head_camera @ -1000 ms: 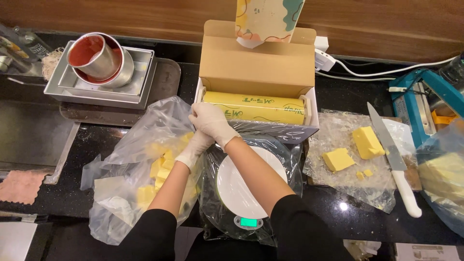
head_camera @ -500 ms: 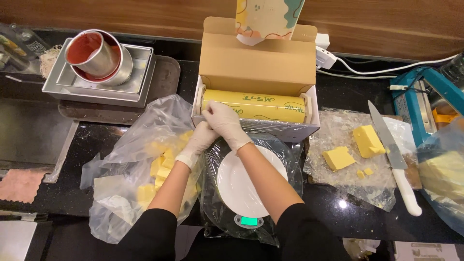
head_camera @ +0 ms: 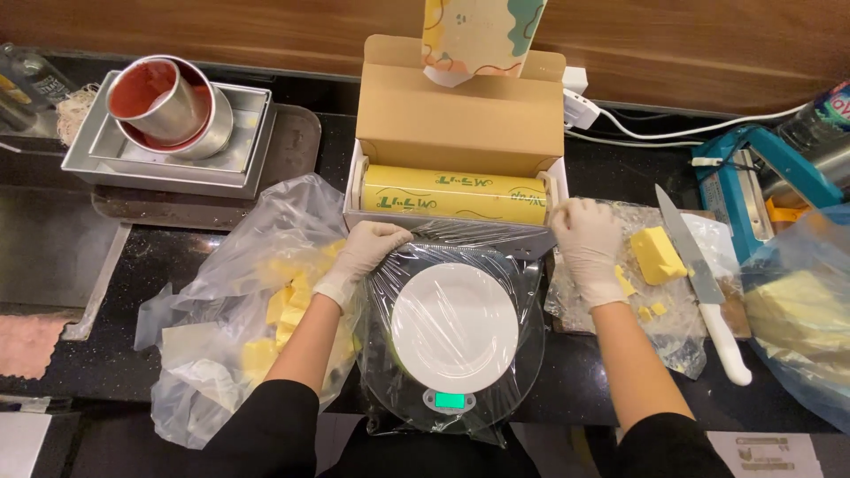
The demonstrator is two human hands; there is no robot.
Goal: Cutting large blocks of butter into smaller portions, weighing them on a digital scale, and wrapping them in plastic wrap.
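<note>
While the film is stretched out toward the person from the yellow roll in its cardboard box, both gloved hands sit right at the box's front edge, one at each end. The roll's long axis runs left to right, so the left hand pinches the sheet near the left end and the right hand grips near the right end, fingers closed on the film, well apart from each other. The sheet drapes down over the white plate on the scale, between the two forearms. Butter chunks in a bag lie left, knife right.
</note>
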